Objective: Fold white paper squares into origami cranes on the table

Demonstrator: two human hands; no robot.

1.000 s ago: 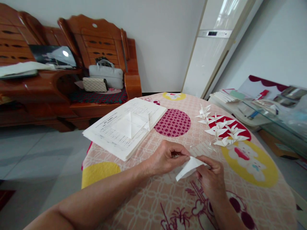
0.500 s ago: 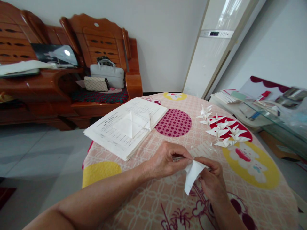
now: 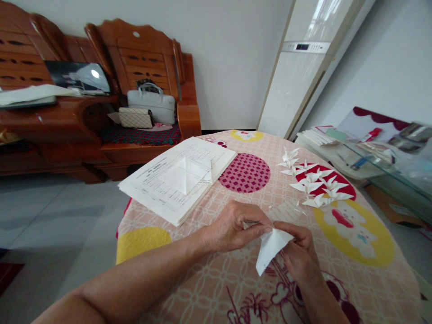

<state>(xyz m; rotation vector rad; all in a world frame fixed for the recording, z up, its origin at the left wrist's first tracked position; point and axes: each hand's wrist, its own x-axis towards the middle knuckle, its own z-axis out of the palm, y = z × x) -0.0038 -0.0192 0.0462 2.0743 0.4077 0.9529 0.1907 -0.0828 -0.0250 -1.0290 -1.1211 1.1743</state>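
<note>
A partly folded piece of white paper (image 3: 272, 248) is held between both hands above the round table. My left hand (image 3: 239, 226) pinches its upper left part between thumb and fingers. On the other side my right hand (image 3: 301, 249) grips the paper's right edge, its fingertips partly hidden behind it. One pointed flap hangs down between the hands. Several finished white paper cranes (image 3: 312, 183) stand in a cluster beyond my right hand. To the left lies a stack of printed sheets (image 3: 162, 180), with a creased white paper square (image 3: 185, 175) on top.
A patterned pink cloth (image 3: 202, 288) covers the table. Small paper scraps (image 3: 297, 208) lie near the cranes. At the right stands a glass-edged shelf (image 3: 378, 166) with papers and odds and ends. Behind the table are a wooden bench (image 3: 187, 117) with bags and a tall white air conditioner (image 3: 293, 81).
The paper's hanging flap has spread wider and turned a little to face me. My fingers have shifted slightly along it. Everything else stays in place.
</note>
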